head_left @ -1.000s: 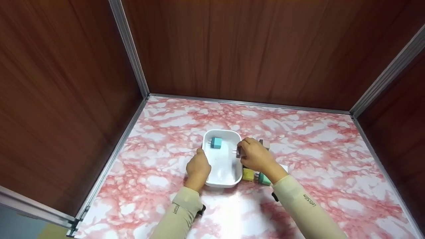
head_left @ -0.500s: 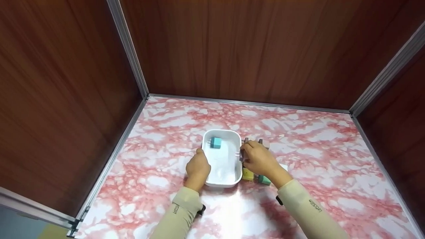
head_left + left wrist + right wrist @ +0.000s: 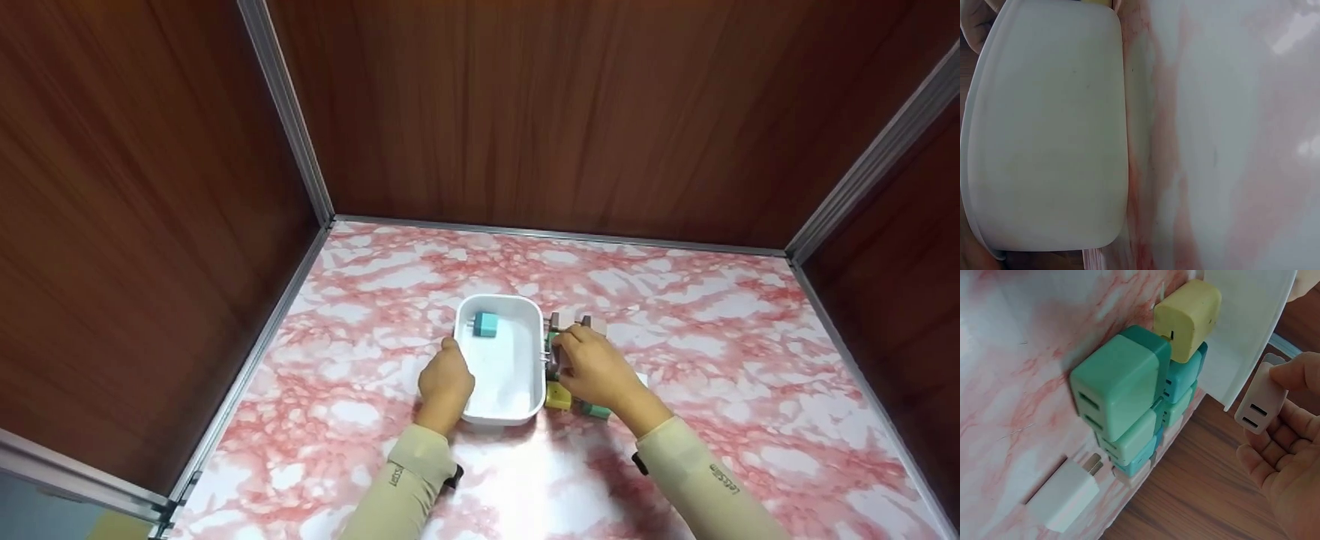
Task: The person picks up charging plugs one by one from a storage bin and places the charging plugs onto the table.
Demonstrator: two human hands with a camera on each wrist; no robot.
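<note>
My left hand [image 3: 446, 381] grips the left wall of a white plastic tub [image 3: 501, 421]. Inside it, near the far left corner, lies one teal wall charger [image 3: 486, 325] with its prongs facing left. At the tub's right side, my right hand [image 3: 600, 371] pinches a pinkish-brown wall charger [image 3: 1264, 396] between thumb and fingers. Its two USB slots show in the right wrist view, and its prongs point toward the tub's right rim. The left wrist view is mostly filled by the tub's outer wall [image 3: 1050, 135]; the left fingers are largely out of sight there.
Two rows of chargers stand right of the tub, including a yellow charger [image 3: 1188, 318], a large green charger [image 3: 1120, 379] and a teal charger [image 3: 1182, 374]. A white charger [image 3: 1064, 495] lies apart. Pinkish chargers [image 3: 564, 321] sit farther back. Wood-patterned panels [image 3: 525, 112] enclose the marbled table.
My right hand has moved right and slightly nearer with the pinkish-brown charger, from over the tub's right rim to just beside it. The left hand and tub have stayed about still.
</note>
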